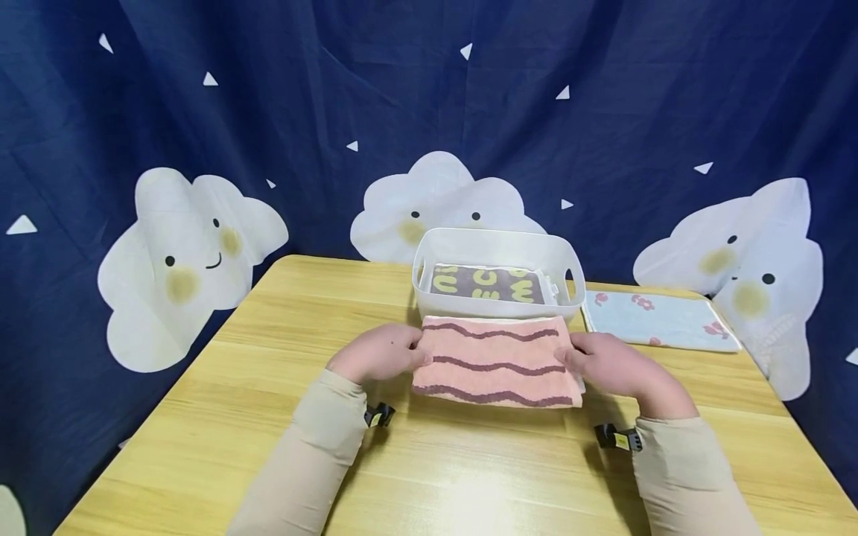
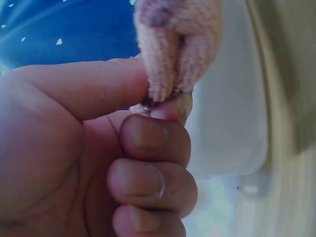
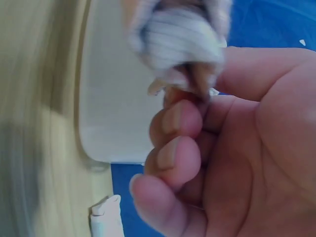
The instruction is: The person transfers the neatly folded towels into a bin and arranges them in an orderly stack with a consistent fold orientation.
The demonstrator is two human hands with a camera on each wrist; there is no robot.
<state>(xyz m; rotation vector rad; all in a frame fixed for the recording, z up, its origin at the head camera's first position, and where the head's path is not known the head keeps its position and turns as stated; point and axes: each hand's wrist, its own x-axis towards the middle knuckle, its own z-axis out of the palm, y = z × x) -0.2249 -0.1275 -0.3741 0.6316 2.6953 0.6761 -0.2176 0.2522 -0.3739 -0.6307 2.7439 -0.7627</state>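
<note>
A folded pink towel (image 1: 496,361) with wavy dark purple stripes is stretched between both hands, in front of a white plastic basket (image 1: 496,307). My left hand (image 1: 385,351) pinches its left edge between thumb and forefinger, the other fingers curled below, as the left wrist view shows. At the right edge my right hand (image 1: 606,362) pinches it the same way; folded layers show over the fingertips in the right wrist view. Inside the basket lies a folded dark towel (image 1: 485,284) with yellow-green letters.
To the right of the basket a folded light blue towel (image 1: 660,320) with pink flowers lies flat on the wooden table (image 1: 221,424). Behind the table hangs a dark blue curtain (image 1: 308,97) with white clouds and small triangles.
</note>
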